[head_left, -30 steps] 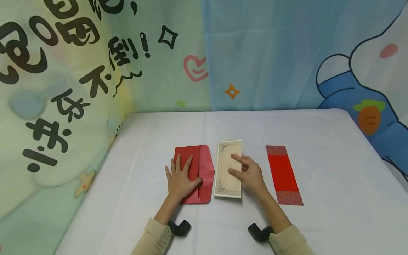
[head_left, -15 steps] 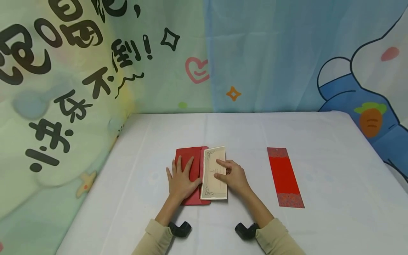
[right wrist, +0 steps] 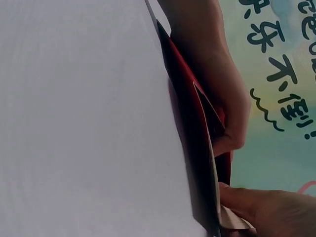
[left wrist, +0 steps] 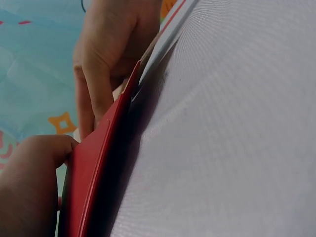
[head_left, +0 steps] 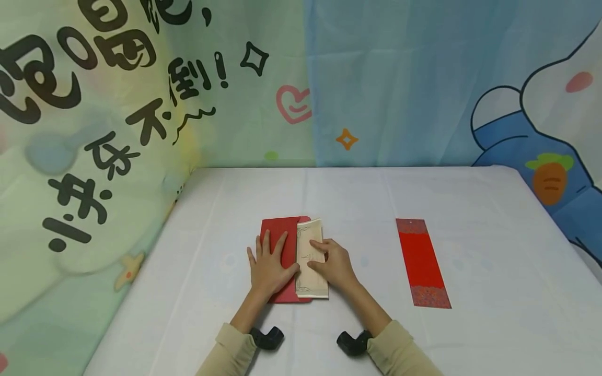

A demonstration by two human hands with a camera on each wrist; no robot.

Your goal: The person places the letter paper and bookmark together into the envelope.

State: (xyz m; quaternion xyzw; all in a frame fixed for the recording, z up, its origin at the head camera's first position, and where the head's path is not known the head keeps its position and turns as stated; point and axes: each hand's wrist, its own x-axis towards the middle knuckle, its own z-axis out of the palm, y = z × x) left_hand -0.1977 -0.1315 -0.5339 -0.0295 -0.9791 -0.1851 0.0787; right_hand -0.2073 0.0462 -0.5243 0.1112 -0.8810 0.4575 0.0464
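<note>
A red envelope (head_left: 290, 250) lies on the white tabletop, its open side facing right. My left hand (head_left: 269, 266) presses flat on it with the fingers spread and the thumb at the opening. At its right edge, my right hand (head_left: 335, 263) pinches a cream printed paper (head_left: 305, 253) with scrollwork corners between thumb and fingers. The paper's left side meets the envelope's mouth and overlaps the flap. In the right wrist view, the envelope (right wrist: 187, 74) gapes beside the left thumb, with the right hand (right wrist: 266, 207) close below.
To the right lies a flat red strip (head_left: 423, 261) with patterned ends. A printed curtain (head_left: 400, 83) rises behind the white table (head_left: 357, 198) and along its left side. Black wrist mounts (head_left: 268, 338) sit below both hands.
My right hand has carried the cream paper leftward, from beside the envelope to over its flap and up against the opening. The left hand has stayed on the envelope.
</note>
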